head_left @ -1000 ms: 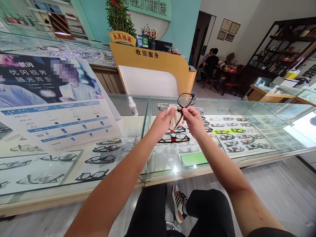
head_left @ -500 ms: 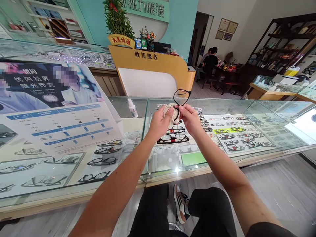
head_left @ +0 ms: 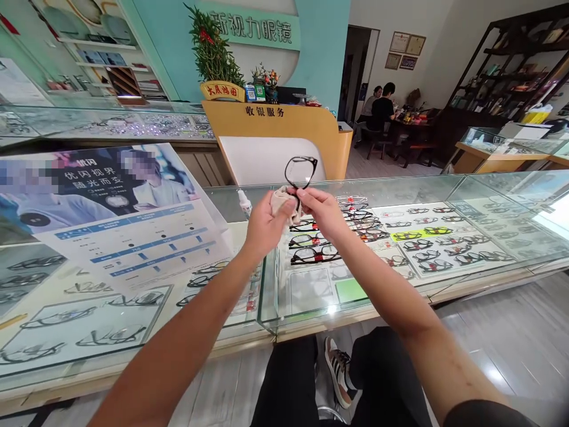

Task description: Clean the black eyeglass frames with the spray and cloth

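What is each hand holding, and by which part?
The right hand pinches the glasses, seemingly near their middle; the left hand holds a bunched cloth, thumb over it, at their lower end, which is mostly hidden.

A glass-topped display counter (head_left: 269,296) runs from left to right across the near side. On its glass, at left, stands a printed sign (head_left: 146,237), with a white bottle (head_left: 245,205) upright to its right, near the far edge. Beneath the glass, spectacle frames (head_left: 316,255) lie in rows, with a green panel (head_left: 349,291) at their near side and a yellow-green strip (head_left: 420,235) farther right. Beyond, a wooden desk (head_left: 331,124) bears a potted plant (head_left: 217,56), two code cards (head_left: 259,93), a flower arrangement (head_left: 271,80) and a dark screen (head_left: 291,95).
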### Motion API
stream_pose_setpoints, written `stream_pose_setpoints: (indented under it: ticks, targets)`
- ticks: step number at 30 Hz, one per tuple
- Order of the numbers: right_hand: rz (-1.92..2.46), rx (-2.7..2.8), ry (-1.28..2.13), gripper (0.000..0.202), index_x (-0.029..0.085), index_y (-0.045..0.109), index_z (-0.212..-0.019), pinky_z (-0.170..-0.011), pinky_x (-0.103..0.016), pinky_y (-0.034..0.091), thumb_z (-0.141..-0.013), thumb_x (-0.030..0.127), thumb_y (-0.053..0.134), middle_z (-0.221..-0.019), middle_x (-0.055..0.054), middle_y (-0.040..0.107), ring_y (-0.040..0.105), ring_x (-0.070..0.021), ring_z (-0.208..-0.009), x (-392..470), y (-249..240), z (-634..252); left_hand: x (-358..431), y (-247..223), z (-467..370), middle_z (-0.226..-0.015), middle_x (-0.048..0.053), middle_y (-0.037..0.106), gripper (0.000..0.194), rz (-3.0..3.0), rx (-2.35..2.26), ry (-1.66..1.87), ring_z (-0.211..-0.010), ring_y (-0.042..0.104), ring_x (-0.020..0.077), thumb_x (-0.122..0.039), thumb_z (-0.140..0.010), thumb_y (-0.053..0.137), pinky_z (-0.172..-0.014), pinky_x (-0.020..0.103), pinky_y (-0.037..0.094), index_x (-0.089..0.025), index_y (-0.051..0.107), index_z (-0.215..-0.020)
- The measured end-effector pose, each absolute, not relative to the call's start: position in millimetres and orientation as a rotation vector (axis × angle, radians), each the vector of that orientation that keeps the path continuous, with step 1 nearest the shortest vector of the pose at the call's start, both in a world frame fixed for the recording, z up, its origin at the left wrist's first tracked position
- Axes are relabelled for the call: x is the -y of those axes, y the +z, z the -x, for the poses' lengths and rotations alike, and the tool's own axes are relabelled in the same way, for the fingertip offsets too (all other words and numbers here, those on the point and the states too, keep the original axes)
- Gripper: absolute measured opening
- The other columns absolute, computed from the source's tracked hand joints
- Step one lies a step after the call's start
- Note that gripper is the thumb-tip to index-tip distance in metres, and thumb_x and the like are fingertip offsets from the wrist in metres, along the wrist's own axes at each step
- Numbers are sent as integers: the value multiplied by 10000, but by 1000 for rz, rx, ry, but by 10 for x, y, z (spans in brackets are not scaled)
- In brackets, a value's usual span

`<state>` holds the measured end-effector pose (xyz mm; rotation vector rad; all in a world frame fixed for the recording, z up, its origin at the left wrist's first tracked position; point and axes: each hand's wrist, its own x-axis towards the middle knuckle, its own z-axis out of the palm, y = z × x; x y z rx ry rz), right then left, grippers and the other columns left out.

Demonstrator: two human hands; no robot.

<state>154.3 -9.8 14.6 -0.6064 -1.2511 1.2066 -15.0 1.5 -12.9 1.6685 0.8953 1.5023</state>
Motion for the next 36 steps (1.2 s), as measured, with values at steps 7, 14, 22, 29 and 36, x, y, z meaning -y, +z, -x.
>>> stream_pose_setpoints:
  ticks: [7,14,22,29,36]
  targets:
    - [639,1217,1245,484,253,881,-840,-657,-305,457,-755,717,988,-871,0,706,450,-133,-728,88,31,-1603,78,-173,307,-1011,77,821,658,-1627,-785,1290,-917,749,222,-784,-988,758,-869,320,599,-190,776,-1271]
    - [677,1125,1336,540,245,892,-928,-575,-302,393,-706,725,1004,-730,26,620,408,-127,-654,107,2,-1603,139,-153,275,-1133,95,831,711,-1630,-812,1184,-968,764,247,-612,-865,951,-829,321,593,-187,744,-1395]
    - [631,1169,1408,557,242,820,-851,-626,-307,488,-689,729,1035,-728,38,622,533,-135,-678,186,-59,-1491,224,-112,99,-857,23,766,794,-1393,-783,1387,-634,671,149,-802,-758,963,-534,267,552,-191,727,-1207]
    - [639,1125,1452,544,234,838,-853,-625,-306,472,-662,701,1041,-712,42,582,479,-129,-670,170,-53,-1478,193,-162,157,-753,9,733,730,-1389,-830,1428,-625,681,161,-904,-889,777,-544,268,535,-209,745,-1110]
    - [681,1038,1427,533,243,887,-941,-616,-305,405,-643,655,1046,-841,7,724,454,-121,-675,104,-25,-1560,159,-191,206,-1067,71,823,678,-1563,-826,1292,-912,743,203,-715,-859,929,-793,294,592,-191,771,-1260]
